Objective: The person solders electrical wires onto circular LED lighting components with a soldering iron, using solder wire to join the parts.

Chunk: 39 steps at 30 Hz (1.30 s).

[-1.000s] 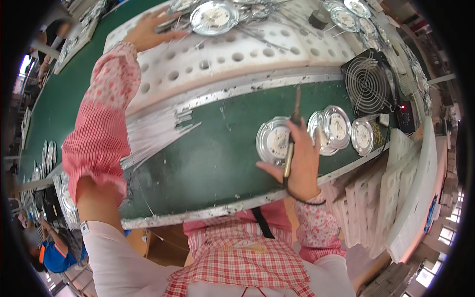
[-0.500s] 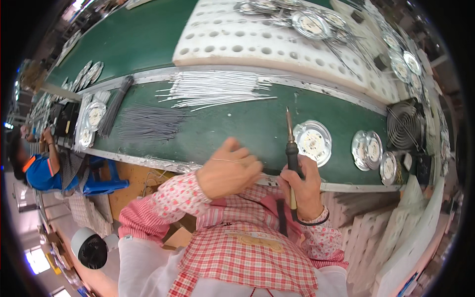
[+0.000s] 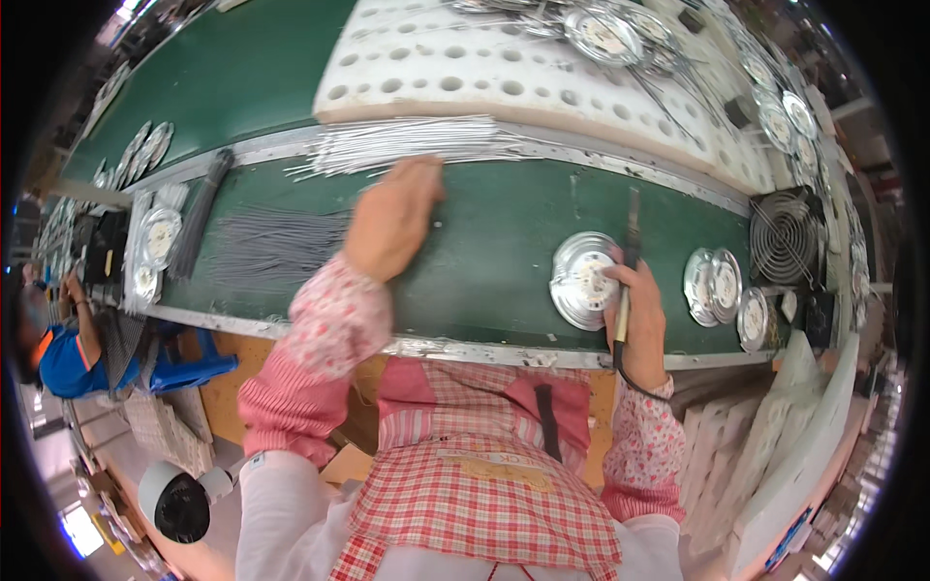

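A soldering iron (image 3: 633, 242) is held in the right hand (image 3: 641, 315), fingers closed around its handle and the tip pointed toward the far edge of the green table (image 3: 484, 228). Just left of that hand, near the table's near edge, a silver disc (image 3: 578, 281) is laid flat, its right rim partly covered by the fingers.

The left hand (image 3: 392, 221) is stretched toward the far edge, its fingers drawn together at the near side of a bundle of white wires (image 3: 407, 141) — the hand is blurred, so whether a wire is pinched cannot be told. By the left forearm, a spread of grey wires (image 3: 276, 250) is laid toward the table's left end.

Toward the right end, two overlapping discs (image 3: 725, 286) are set, with a smaller-looking disc (image 3: 753, 320) close to the near right corner. A fan (image 3: 783, 237) is stood at the far right corner. Beyond the far edge, more discs (image 3: 603, 35) and loose wires are heaped on a white foam board (image 3: 421, 103) pierced with holes.
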{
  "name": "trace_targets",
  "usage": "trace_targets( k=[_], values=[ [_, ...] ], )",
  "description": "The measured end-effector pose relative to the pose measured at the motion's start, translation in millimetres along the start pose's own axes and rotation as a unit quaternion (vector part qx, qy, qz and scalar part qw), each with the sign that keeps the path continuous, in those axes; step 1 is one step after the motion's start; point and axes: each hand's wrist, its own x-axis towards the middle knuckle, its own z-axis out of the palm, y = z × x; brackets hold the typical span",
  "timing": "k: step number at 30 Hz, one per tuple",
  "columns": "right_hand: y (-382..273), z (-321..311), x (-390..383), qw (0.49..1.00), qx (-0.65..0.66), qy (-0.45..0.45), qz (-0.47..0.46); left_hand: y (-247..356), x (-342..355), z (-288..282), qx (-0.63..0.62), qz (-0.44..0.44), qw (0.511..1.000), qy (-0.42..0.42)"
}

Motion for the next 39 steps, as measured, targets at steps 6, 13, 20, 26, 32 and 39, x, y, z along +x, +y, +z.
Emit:
trace_targets(
  k=[6, 13, 20, 26, 32, 39],
  values=[
    [31.8, -10.5, 28.5, 0.992, -0.013, -0.007, -0.126, -10.5, -55.3, -71.9, 0.277, 0.001, 0.961, -0.022],
    [-11.7, 3.8, 9.4, 0.985, -0.123, 0.117, 0.024, -7.5, -52.0, -47.0, 0.12, -0.023, 0.993, 0.005],
    [-4.8, -23.5, 16.8, 0.984, 0.055, -0.158, -0.059, 41.3, -27.7, -20.4, -0.129, -0.084, 0.988, -0.018],
    [-9.1, -12.2, 19.8, 0.998, -0.002, -0.058, 0.018, 52.1, -11.6, 6.9, -0.211, -0.131, 0.967, -0.057],
    [-27.1, 6.3, 23.5, 0.996, 0.084, 0.01, 0.026, 69.8, -4.4, 29.9, -0.244, -0.132, 0.958, -0.071],
    [-17.0, -6.5, 5.4, 0.802, 0.573, 0.064, 0.159, 77.8, 8.2, 57.8, -0.16, -0.063, 0.968, -0.183]
  ],
)
